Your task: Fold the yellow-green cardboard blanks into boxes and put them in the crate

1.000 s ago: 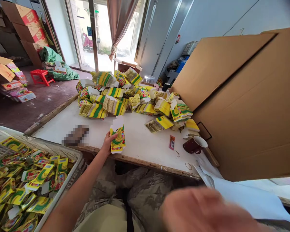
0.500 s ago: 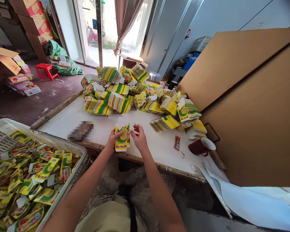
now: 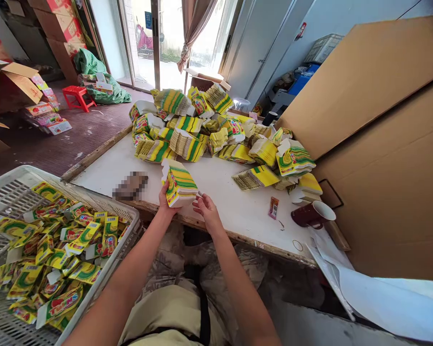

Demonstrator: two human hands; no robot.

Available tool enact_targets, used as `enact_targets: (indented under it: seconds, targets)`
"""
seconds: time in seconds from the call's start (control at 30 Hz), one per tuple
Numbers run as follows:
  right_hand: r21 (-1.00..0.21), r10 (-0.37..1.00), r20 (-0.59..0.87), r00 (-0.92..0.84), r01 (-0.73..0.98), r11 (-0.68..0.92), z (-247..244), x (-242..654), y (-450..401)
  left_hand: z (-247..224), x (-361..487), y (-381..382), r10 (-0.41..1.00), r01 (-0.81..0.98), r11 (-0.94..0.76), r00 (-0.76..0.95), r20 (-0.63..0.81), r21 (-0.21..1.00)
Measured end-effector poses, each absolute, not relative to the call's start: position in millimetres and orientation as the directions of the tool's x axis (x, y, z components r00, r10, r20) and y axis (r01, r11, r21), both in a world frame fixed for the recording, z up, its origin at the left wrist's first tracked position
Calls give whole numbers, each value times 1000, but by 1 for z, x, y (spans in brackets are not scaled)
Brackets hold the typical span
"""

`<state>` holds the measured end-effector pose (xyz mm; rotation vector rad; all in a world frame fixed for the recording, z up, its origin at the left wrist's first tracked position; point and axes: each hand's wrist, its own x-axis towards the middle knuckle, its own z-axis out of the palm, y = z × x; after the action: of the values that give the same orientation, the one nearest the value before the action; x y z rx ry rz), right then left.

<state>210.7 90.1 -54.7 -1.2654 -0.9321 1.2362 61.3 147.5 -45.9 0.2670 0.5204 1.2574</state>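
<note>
My left hand [image 3: 169,201] is closed around a stack of flat folded cartons [image 3: 182,185], yellow with green stripes and white flaps, tilted above the table's front edge. My right hand [image 3: 207,212] is at the lower right corner of the stack, fingers bent and loosely apart; whether the fingertips touch the cardboard is hard to tell. Behind them, a heap of similar carton bundles [image 3: 189,144] covers the back of the white table [image 3: 216,192]. One more bundle [image 3: 255,178] lies apart in front of the heap.
On the left, a white plastic crate [image 3: 126,211] holds many formed yellow cartons [image 3: 81,238]. A dark red mug [image 3: 306,216] lies on its side at the right, near a small wrapped packet [image 3: 273,208] and a rubber band [image 3: 298,245]. A large cardboard box [image 3: 386,158] stands beyond. A blurred brown object [image 3: 131,186] lies left.
The stack has turned in my left hand, so its striped edges now show instead of the front face. My right hand has come close to its lower corner. The view has shifted slightly.
</note>
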Motion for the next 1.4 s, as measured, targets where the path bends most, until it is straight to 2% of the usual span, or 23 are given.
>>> enact_targets:
  seconds: [0.23, 0.43, 0.67, 0.83, 1.07, 1.23, 1.4]
  targets:
    - [-987, 965, -138, 223, -113, -115, -56, 202, 104, -46, 62, 149, 950, -809, 309, 233, -209, 501]
    - [-998, 968, -67, 241, -9, -66, -54, 211, 107, -46, 61, 149, 954, -788, 297, 221, -202, 540]
    - [-971, 962, 106, 250, 236, 45, -46, 208, 99, -49, 60, 150, 944, -819, 326, 261, -200, 472]
    - [-942, 951, 172, 257, 326, 82, -48, 201, 96, -47, 59, 150, 926, -844, 369, 298, -230, 389]
    - [-940, 940, 239, 244, 301, 161, -47, 200, 77, -44, 61, 149, 927, -871, 358, 290, -237, 335]
    - [-923, 913, 341, 224, 266, 280, -18, 201, 46, -44, 64, 149, 937, -872, 339, 277, -215, 352]
    - [-890, 876, 456, 161, 61, 452, 21, 191, 26, -44, 67, 148, 936, -851, 349, 299, -184, 392]
